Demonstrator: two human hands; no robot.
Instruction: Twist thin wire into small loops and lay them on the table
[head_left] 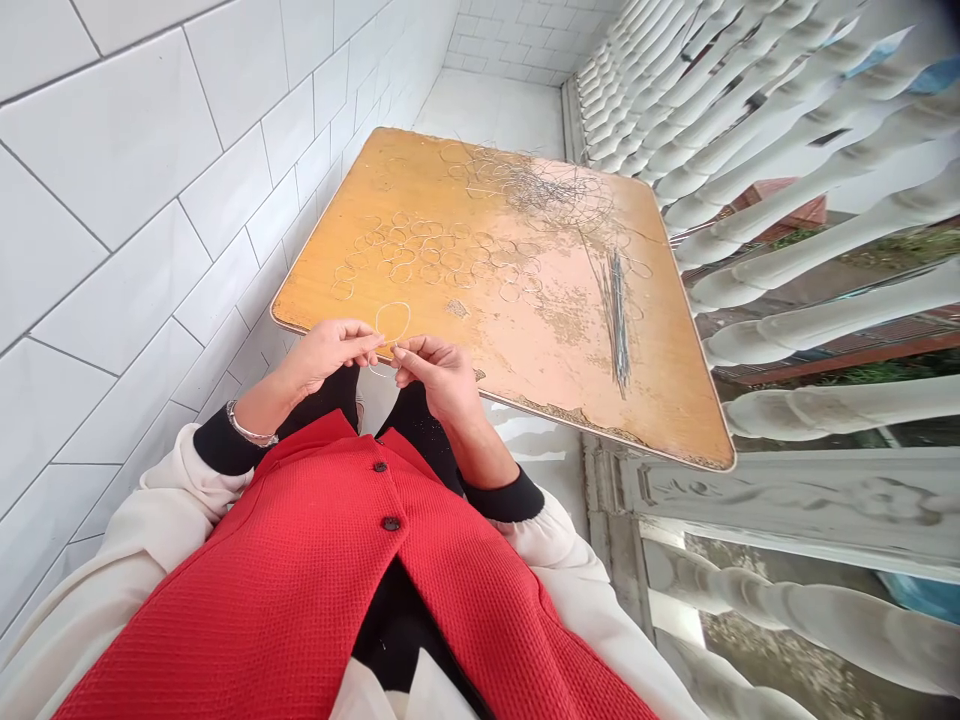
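Observation:
Just over the near edge of a worn wooden table (322, 270), both of my hands pinch one thin wire loop (409, 318). My left hand (330, 350), with a bracelet at the wrist, grips the loop at its lower left between thumb and fingers. Close beside it, my right hand (442, 375) is closed on the lower right of the same wire. A short curved end hangs below the fingertips. Beyond the hands many small wire rings (427, 250) lie spread over the tabletop.
A tangled heap of wire (551, 190) sits at the table's far side. A bundle of straight wires (619, 320) lies to the right. White tiled wall (135, 160) borders the left; a white balustrade (810, 280) borders the right. The table's front edge is chipped.

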